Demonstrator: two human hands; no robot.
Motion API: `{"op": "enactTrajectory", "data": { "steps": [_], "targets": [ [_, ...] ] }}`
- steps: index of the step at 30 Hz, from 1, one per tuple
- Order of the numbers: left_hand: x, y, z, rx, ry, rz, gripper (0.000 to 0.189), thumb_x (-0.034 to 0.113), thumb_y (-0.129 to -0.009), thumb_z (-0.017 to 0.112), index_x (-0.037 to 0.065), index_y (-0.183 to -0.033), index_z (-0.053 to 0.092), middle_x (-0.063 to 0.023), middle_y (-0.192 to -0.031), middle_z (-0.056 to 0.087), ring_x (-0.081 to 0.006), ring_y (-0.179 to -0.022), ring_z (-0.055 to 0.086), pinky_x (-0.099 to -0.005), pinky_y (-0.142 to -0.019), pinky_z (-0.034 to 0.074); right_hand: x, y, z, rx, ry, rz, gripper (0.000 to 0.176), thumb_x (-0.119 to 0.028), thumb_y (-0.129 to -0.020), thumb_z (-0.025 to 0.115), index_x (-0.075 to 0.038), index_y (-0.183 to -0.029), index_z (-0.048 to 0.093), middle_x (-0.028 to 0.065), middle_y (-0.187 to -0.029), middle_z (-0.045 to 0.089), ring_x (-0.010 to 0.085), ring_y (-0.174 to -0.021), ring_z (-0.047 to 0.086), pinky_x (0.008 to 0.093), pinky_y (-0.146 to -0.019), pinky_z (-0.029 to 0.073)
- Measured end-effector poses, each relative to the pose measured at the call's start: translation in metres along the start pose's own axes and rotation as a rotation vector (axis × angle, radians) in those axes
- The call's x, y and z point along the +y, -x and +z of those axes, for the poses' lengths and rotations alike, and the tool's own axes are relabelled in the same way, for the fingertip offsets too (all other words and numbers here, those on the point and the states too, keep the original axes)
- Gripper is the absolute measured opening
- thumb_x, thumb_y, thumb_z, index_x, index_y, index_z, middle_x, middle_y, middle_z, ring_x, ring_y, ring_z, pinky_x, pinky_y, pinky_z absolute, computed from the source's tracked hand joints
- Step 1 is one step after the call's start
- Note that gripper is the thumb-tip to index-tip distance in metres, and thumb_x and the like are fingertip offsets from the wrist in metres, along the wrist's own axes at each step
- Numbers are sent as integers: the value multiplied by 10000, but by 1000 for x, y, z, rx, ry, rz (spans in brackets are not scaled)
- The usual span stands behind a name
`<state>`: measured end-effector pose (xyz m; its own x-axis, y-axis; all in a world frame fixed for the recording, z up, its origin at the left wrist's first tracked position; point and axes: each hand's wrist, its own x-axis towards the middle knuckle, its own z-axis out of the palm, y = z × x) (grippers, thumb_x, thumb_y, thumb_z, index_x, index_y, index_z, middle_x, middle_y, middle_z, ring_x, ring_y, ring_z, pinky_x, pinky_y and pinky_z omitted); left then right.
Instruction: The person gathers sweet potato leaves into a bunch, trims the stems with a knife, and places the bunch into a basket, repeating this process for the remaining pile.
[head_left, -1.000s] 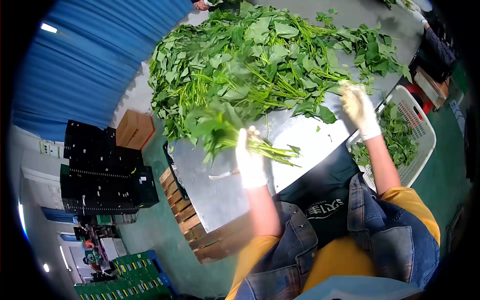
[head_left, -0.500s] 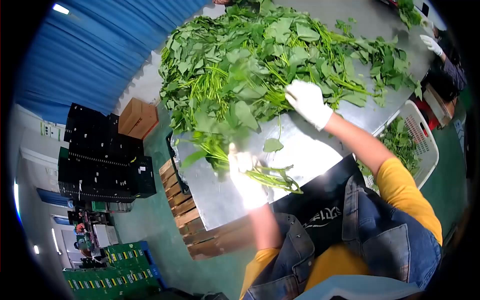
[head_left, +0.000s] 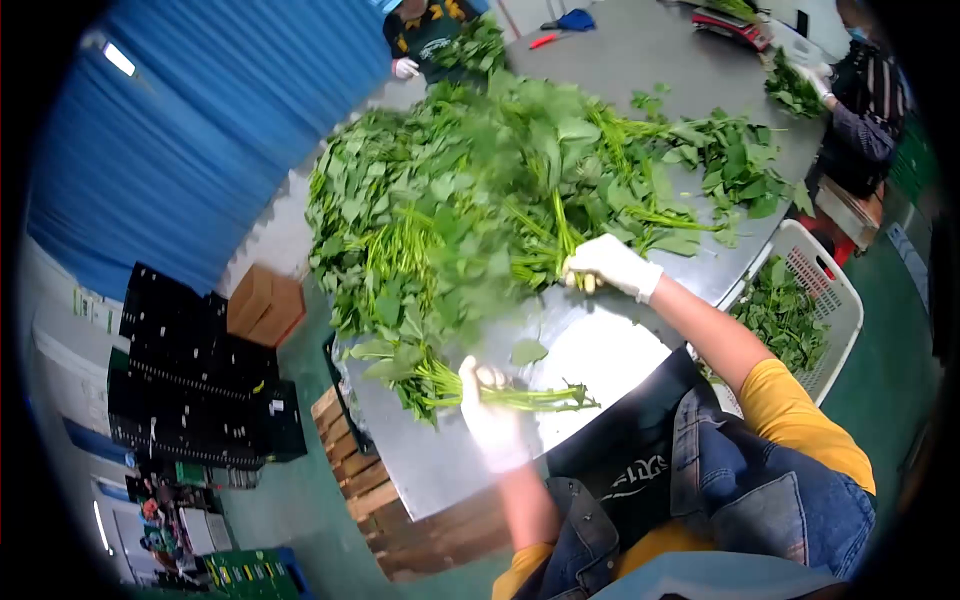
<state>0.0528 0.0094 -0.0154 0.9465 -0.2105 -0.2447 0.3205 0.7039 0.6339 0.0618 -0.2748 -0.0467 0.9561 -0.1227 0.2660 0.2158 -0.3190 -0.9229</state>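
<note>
My left hand, in a white glove, is closed around a bunch of leafy greens. The leaves point left and the cut stems stick out to the right above the metal table. Also white-gloved, my right hand pinches the lower stems of some upright leafy greens at the near edge of the big pile. Motion blurs the leaves between the two hands. A single loose leaf lies on the bare metal between them.
A white basket with greens stands at the right of the table. Two co-workers handle greens, one person at the far side, another at the right. Wooden pallets, black crates and a cardboard box are at the left.
My right hand has moved nearer to me and now lifts stems upright from the pile. My left hand still holds its bunch, slightly lower in view. The camera has tilted, showing the far co-worker.
</note>
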Motion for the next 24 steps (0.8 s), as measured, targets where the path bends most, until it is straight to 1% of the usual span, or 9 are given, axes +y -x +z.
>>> {"op": "enactTrajectory", "data": {
  "steps": [2, 4, 6, 7, 12, 14, 18, 19, 24],
  "targets": [
    [-4, 4, 11, 48, -68, 3, 160, 222, -970, 494, 79, -943, 559, 27, -676, 435, -93, -620, 418, -238, -591, 369, 20, 12, 0, 70, 542, 7, 187, -143, -851, 586, 1, -777, 678, 77, -693, 673, 102, -516, 585, 251, -496, 456],
    [2, 11, 23, 24, -107, -38, 156, 230, -976, 493, 91, -994, 560, 37, -700, 457, -77, -633, 448, -232, -584, 388, 7, 27, -3, 339, -209, 182, 170, -127, -846, 589, 3, -771, 669, 79, -691, 670, 111, -505, 578, 260, -502, 459],
    [-4, 13, 24, -24, -93, 2, 209, 278, -980, 498, 95, -1074, 535, 38, -753, 497, -79, -673, 479, -220, -632, 420, -4, 33, -18, 421, 288, -314, 153, -120, -848, 608, 6, -786, 669, 43, -707, 663, 69, -541, 548, 221, -527, 441],
    [-8, 13, 25, -21, -120, 4, 218, 279, -979, 502, 92, -1085, 535, 36, -760, 501, -78, -681, 483, -218, -640, 420, -11, 44, -21, 427, 80, -11, 138, -115, -851, 612, -2, -823, 685, 30, -722, 654, 54, -552, 531, 211, -531, 433],
    [-24, 23, 39, -64, -192, -13, 244, 284, -976, 509, 74, -1099, 535, 21, -796, 508, -74, -715, 499, -210, -680, 430, -44, 70, -28, 184, -305, 316, 282, -120, -877, 605, -33, -1142, 642, -4, -778, 641, 22, -571, 492, 186, -549, 425],
    [-26, 18, 34, -76, -188, -23, 256, 292, -972, 516, 68, -1095, 533, 16, -805, 512, -79, -735, 504, -210, -705, 431, -32, 70, -22, 135, -199, 31, 280, -121, -875, 601, -33, -1138, 643, -2, -762, 635, 21, -569, 493, 189, -553, 428],
    [-26, 25, 40, -23, -300, 13, 227, 228, -971, 512, 46, -1102, 542, 0, -843, 517, -82, -778, 503, -225, -736, 433, -33, 78, -22, 77, -236, 105, 273, -115, -874, 588, -38, -1130, 646, 3, -756, 637, 28, -575, 511, 193, -549, 431],
    [-27, 22, 35, -56, -274, -5, 222, 214, -968, 510, 42, -1104, 545, -3, -848, 517, -84, -780, 502, -226, -737, 434, -41, 80, -21, 99, -383, 427, 252, -112, -875, 584, -29, -1103, 652, 5, -756, 637, 35, -563, 519, 205, -530, 445],
    [-36, 13, 29, -97, -231, -29, 235, 171, -946, 529, 11, -1118, 538, -25, -847, 540, -112, -797, 523, -250, -741, 450, -28, 88, -11, 30, -285, 148, 222, -107, -869, 599, -13, -1060, 662, 30, -812, 669, 45, -599, 551, 201, -554, 456]
  ]
}}
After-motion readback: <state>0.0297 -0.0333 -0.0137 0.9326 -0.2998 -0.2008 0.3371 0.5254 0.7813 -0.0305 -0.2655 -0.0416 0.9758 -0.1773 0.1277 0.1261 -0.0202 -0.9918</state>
